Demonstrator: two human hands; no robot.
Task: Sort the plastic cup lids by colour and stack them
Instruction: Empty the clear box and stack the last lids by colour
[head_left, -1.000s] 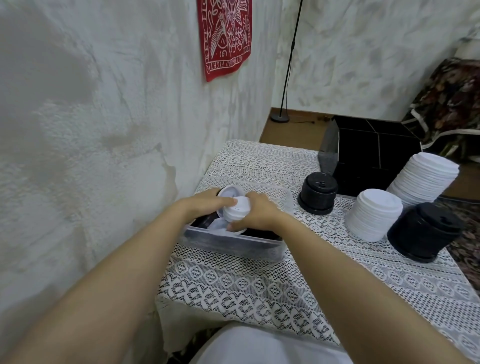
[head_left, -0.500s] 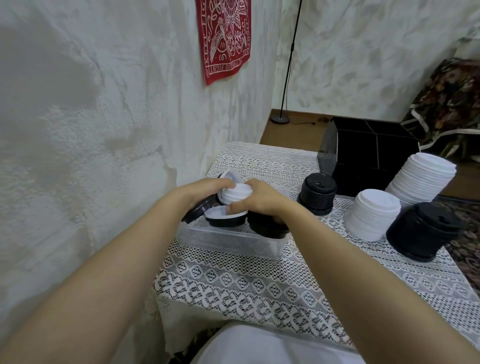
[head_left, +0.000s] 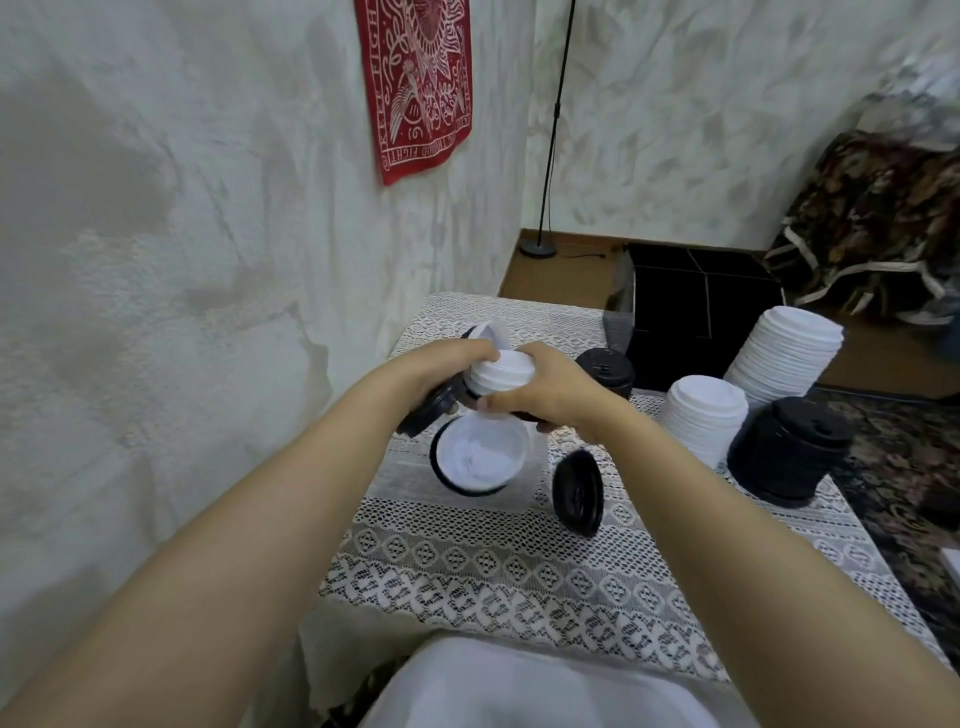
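L hand (head_left: 441, 371), R hand (head_left: 553, 397) both grip ribbed white lid stack (head_left: 500, 375), clear tub (head_left: 537, 462) below blurred, contents unclear

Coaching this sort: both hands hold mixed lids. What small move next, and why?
Probably set the white lids in the right hand on the short white stack: they're already nested together, while the left hand grips a black lid.
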